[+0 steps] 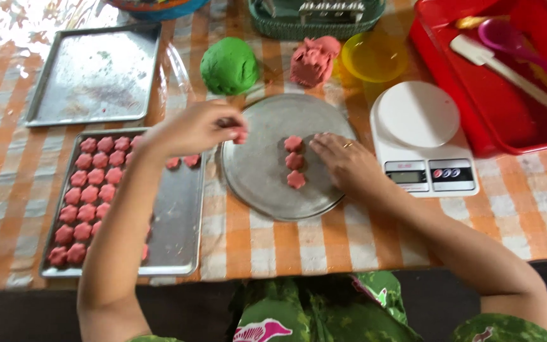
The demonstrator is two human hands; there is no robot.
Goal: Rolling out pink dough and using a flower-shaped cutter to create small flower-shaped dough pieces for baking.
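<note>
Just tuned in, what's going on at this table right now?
A person is handling small pink flower-shaped dough pieces. The left hand pinches one pink piece between the rectangular baking tray, which holds rows of such pieces, and the round metal plate. The right hand rests on the plate beside three more pieces. A green dough ball, a pink dough lump and a kitchen scale sit nearby.

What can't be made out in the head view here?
- Rectangular tray: the left arm hides part of the pink flower pieces; full count unknown.
- Left hand: fingertips hide most of the pink piece they pinch.
- Green basket: cut by the top edge; contents unclear.
- Scale: display too small to read.
- Red bin: cut by the right edge.
</note>
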